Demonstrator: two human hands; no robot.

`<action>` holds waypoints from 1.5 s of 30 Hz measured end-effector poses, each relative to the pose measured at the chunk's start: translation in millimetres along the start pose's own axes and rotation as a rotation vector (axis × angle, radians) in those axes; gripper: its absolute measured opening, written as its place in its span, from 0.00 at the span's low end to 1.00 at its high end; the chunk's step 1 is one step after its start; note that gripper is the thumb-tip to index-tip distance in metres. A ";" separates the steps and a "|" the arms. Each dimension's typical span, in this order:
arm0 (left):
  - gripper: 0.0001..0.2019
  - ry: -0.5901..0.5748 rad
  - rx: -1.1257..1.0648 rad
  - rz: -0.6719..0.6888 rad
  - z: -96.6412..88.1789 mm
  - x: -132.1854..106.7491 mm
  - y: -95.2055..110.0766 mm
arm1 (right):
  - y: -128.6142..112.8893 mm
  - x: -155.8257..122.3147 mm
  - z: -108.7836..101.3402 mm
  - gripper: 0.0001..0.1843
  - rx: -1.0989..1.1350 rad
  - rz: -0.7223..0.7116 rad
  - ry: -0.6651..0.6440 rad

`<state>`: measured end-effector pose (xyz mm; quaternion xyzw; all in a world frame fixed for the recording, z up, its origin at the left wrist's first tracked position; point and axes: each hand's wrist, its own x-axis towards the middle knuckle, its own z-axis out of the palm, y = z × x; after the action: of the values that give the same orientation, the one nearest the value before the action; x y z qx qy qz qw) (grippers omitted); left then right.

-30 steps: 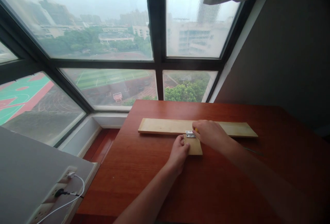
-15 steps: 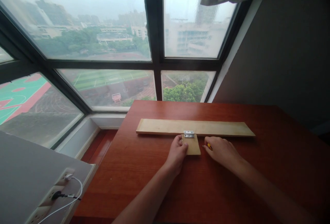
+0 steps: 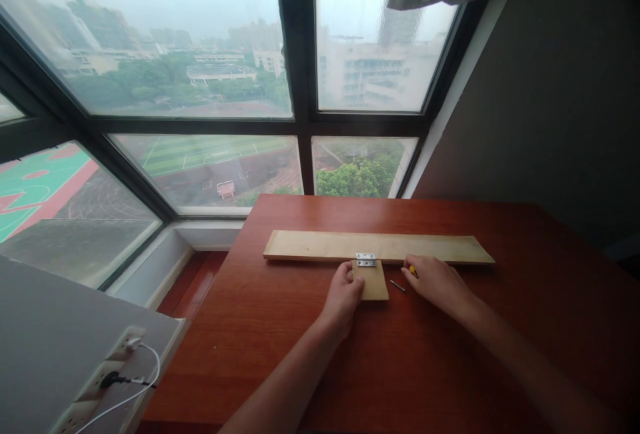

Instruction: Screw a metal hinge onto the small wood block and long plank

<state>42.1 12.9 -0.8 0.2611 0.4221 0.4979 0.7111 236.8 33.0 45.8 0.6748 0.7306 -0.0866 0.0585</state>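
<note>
A long pale wooden board (image 3: 320,245) lies across the table. At its near edge a silver hinge (image 3: 367,260) joins it to, or rests over, a small wooden piece (image 3: 374,284). My left hand (image 3: 345,294) grips this small piece by its left side, thumb on top. To the right, a thin metal rod like a screw or a bit (image 3: 398,285) lies on the table. Beyond it my right hand (image 3: 434,281) is closed around a small yellow thing with a dark part (image 3: 413,271); its kind is mostly hidden by the fingers.
The reddish-brown table (image 3: 280,354) stands against a large window (image 3: 200,167) with dark frames. At lower left, a low wall carries sockets (image 3: 103,377) with a white cable (image 3: 157,361) plugged in. A grey wall (image 3: 540,101) rises on the right, with cloth hanging at the top.
My right hand has moved slightly right and away from me, still around the yellow thing. The thin metal rod now shows on the table. My left hand stays on the small wooden piece.
</note>
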 end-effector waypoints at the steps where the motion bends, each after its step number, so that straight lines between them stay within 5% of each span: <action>1: 0.18 0.000 -0.001 -0.001 0.0 -0.2 0.1 | 0.6 1.7 -0.6 0.12 -0.002 0.003 0.001; 22: 0.19 0.007 0.002 -0.004 -2.6 1.3 4.5 | -1.8 1.5 -7.2 0.08 0.089 -0.032 -0.004; 28: 0.18 0.027 0.017 -0.009 -2.6 0.6 6.9 | -2.3 -10.4 -70.7 0.14 0.319 -0.098 0.176; 32: 0.17 0.047 0.005 -0.016 -0.7 0.2 9.6 | -9.2 -26.6 -119.5 0.11 0.601 -0.153 0.376; 35: 0.17 0.073 0.009 -0.033 0.6 -0.3 11.4 | -20.6 -32.3 -135.9 0.12 0.802 -0.209 0.566; 39: 0.18 0.083 0.026 -0.035 1.4 -1.2 12.3 | -36.2 -24.2 -127.5 0.12 1.002 -0.261 0.721; 45: 0.19 0.058 0.035 -0.025 0.6 -1.1 10.9 | -48.4 -2.3 -93.3 0.11 1.069 -0.311 0.785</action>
<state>37.1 15.9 8.5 0.2537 0.4543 0.4887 0.7003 191.7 46.3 139.9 0.4796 0.6428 -0.1919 -0.5657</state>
